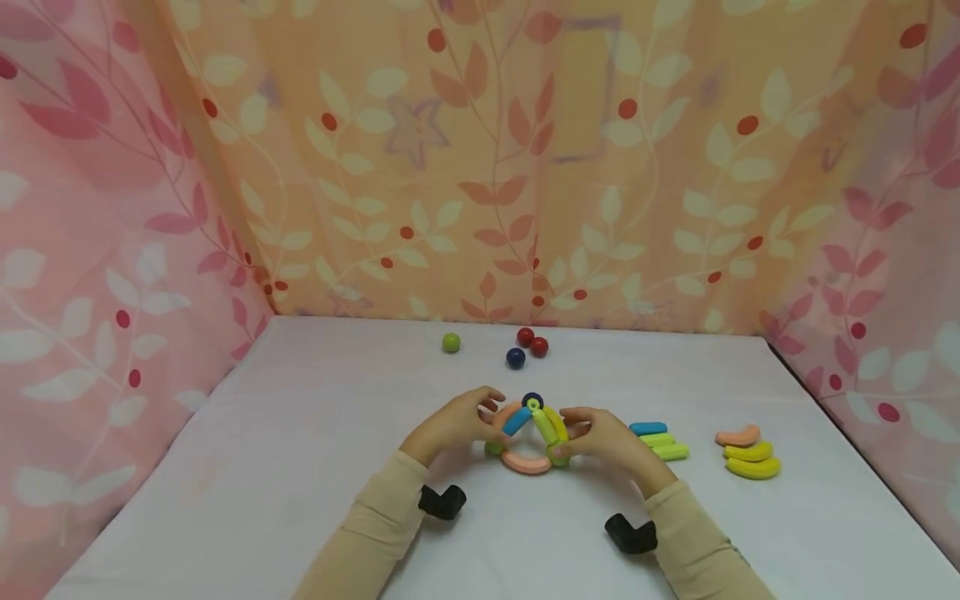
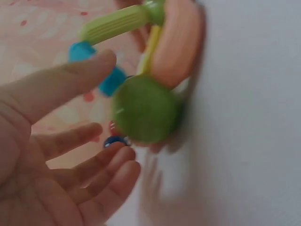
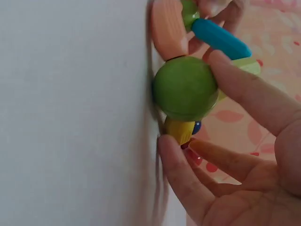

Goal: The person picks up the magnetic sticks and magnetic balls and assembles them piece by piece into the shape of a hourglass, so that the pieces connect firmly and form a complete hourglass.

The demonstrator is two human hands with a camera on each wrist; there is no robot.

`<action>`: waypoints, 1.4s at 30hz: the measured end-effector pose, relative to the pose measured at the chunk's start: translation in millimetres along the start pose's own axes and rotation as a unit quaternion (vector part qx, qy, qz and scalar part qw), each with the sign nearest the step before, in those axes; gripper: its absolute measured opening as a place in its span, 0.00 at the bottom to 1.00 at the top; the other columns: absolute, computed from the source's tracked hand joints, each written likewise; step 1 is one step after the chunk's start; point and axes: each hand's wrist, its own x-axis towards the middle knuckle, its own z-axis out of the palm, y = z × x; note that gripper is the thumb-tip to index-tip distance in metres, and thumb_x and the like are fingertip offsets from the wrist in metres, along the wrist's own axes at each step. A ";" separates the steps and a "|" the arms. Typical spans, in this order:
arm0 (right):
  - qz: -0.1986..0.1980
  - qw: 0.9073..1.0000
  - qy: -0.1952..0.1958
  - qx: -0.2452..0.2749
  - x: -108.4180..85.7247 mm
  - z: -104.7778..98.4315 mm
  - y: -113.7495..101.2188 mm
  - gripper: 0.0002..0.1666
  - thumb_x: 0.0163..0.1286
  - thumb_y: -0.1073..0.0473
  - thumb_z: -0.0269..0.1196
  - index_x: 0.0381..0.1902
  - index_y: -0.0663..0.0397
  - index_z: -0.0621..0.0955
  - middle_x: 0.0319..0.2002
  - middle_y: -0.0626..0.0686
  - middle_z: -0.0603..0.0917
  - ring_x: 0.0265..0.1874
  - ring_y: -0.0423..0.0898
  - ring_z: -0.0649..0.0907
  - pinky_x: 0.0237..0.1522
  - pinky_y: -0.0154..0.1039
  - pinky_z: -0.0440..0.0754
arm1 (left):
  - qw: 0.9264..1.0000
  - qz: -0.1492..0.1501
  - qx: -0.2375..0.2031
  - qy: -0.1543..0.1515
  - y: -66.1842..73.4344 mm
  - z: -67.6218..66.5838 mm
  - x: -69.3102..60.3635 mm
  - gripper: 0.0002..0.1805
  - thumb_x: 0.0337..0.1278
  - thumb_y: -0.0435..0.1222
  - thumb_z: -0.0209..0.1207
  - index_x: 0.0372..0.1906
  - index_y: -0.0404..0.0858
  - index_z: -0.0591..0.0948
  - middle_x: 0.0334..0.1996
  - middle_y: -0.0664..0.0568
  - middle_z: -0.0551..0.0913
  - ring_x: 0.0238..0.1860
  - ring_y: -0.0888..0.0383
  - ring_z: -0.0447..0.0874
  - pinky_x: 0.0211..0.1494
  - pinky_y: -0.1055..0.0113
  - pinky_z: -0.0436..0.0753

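Note:
On the white table stands a frame of magnetic rods and balls, with a curved orange rod (image 1: 526, 463) along its near side. A blue straight rod (image 1: 517, 421) and a light green straight rod (image 1: 545, 426) lean together at the top. My left hand (image 1: 468, 422) is at the left corner, its thumb over the blue rod and its other fingers loosely spread beside a green ball (image 2: 146, 109). At the right corner my right hand (image 1: 604, 437) holds another green ball (image 3: 186, 88) between thumb and fingers, by a curved yellow rod (image 3: 179, 129). A dark blue ball (image 1: 532, 399) sits at the far corner.
Behind the frame lie a green ball (image 1: 451, 342), red balls (image 1: 539, 347) and a dark blue ball (image 1: 515, 358). To the right are straight rods (image 1: 670, 452) and curved rods (image 1: 752, 468). Patterned curtains (image 1: 487, 167) surround the table (image 1: 225, 467).

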 end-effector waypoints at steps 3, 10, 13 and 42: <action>0.006 1.000 -0.025 0.012 1.1 -1.2 4.7 0.50 0.50 0.48 0.79 0.68 0.59 0.73 0.52 0.54 0.84 0.51 0.48 0.80 0.57 0.50 0.80 | 0.999 -0.010 -0.039 0.018 -4.1 -14.5 1.5 0.39 0.50 0.46 0.73 0.67 0.42 0.72 0.64 0.45 0.76 0.62 0.48 0.76 0.63 0.49 0.78; 0.008 0.999 -0.033 0.017 3.7 -3.2 5.6 0.49 0.51 0.49 0.79 0.68 0.57 0.73 0.52 0.54 0.83 0.50 0.48 0.78 0.56 0.47 0.81 | 0.978 -0.032 -0.097 0.182 -27.3 -52.3 46.2 0.42 0.55 0.42 0.71 0.72 0.40 0.65 0.72 0.42 0.67 0.70 0.42 0.69 0.67 0.48 0.75; 0.014 0.999 -0.035 0.016 1.5 -2.6 6.4 0.49 0.51 0.49 0.79 0.68 0.58 0.73 0.52 0.53 0.83 0.50 0.48 0.79 0.57 0.47 0.81 | 0.974 -0.030 -0.109 0.195 -40.5 -59.5 64.4 0.46 0.54 0.37 0.70 0.76 0.41 0.59 0.75 0.39 0.60 0.73 0.40 0.63 0.73 0.46 0.67; 0.000 0.999 -0.048 0.006 3.8 -5.4 11.0 0.50 0.51 0.48 0.79 0.69 0.57 0.72 0.53 0.53 0.83 0.52 0.48 0.78 0.57 0.45 0.80 | 0.991 -0.035 0.048 0.119 -39.0 -52.6 66.9 0.22 0.54 0.29 0.67 0.56 0.39 0.82 0.59 0.42 0.79 0.58 0.47 0.76 0.64 0.55 0.76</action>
